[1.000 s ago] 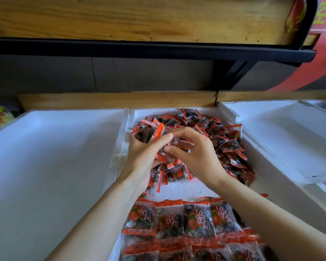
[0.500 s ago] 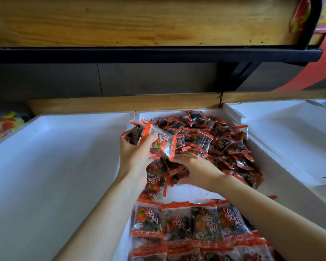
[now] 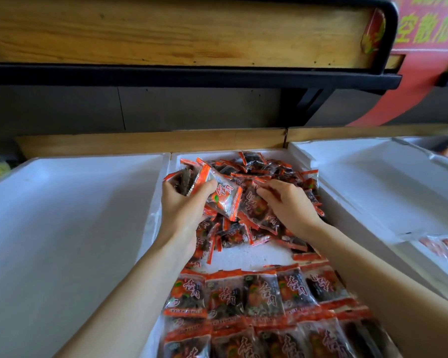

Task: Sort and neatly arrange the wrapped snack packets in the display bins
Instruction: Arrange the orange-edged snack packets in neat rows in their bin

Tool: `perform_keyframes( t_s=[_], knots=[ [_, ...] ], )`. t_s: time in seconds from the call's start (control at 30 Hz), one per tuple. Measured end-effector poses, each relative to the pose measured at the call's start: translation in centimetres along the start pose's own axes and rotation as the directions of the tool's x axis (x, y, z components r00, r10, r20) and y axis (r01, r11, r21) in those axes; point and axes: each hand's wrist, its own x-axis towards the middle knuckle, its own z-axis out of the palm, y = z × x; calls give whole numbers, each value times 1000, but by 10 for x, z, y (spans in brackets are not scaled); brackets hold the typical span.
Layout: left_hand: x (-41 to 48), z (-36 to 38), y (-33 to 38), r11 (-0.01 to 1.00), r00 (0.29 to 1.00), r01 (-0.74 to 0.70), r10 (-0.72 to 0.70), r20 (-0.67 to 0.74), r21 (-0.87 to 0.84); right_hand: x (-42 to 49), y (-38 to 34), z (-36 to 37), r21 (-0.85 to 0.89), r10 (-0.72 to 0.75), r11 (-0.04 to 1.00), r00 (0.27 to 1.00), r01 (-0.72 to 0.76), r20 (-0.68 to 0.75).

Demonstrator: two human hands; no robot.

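Wooden shelf (image 3: 166, 29) overhead — grey wall (image 3: 192, 107) behind.

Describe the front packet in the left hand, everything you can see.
Small pillow-shaped packet of glossy plastic: clear middle showing dark contents, orange-and-red print, orange crimped seals with serrated edges at both ends. Looks sealed. Held tilted, one end up-left, the other down-right, over the loose pile in the middle bin. The left hand grips it, thumb on its upper face; other packets sit behind it in the same hand. Whether its lower end touches the pile cannot be told.
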Motion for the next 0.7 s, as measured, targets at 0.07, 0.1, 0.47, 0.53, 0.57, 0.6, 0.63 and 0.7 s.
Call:
perform_keyframes(
  t_s=[0.07, 0.1, 0.47, 0.53, 0.57, 0.6, 0.63, 0.7],
  knots=[
    [-4, 3, 0, 1000, 1000, -10, 10, 28, 6, -1, 7, -12, -6, 36, 999, 997, -36, 63],
    [-6, 5, 0, 1000, 999, -12, 12, 45, 3, -3, 11, -20, -9, 51, 999, 994, -51, 96],
    [-21, 17, -8, 993, 992, 19, -33, 123, 112, -54, 50, -62, -315, 217, 949, 712, 6, 668],
    [-22, 17, -10, 993, 990, 19, -34, 140, 114, -60, 52, -57, -289, 204, 957, 715, -4, 668],
    [-22, 17, -11, 993, 988, 20, -37, 149, 113, -62, 53, -54, -278, 190, 961, 724, 2, 663],
    [-22, 18, -12, 994, 987, 20, -38, 158, 110, -63, 54, -51, -269, 177, 963, 738, 6, 651],
    [-23, 19, -12, 994, 985, 24, -42, 166, 107, -65, 55, -49, -265, 171, 964, 752, 5, 636],
    [-25, 20, -14, 995, 982, 32, -49, 180, 97, -68, 56, -47, -278, 165, 960, 783, 11, 599]
  ],
)
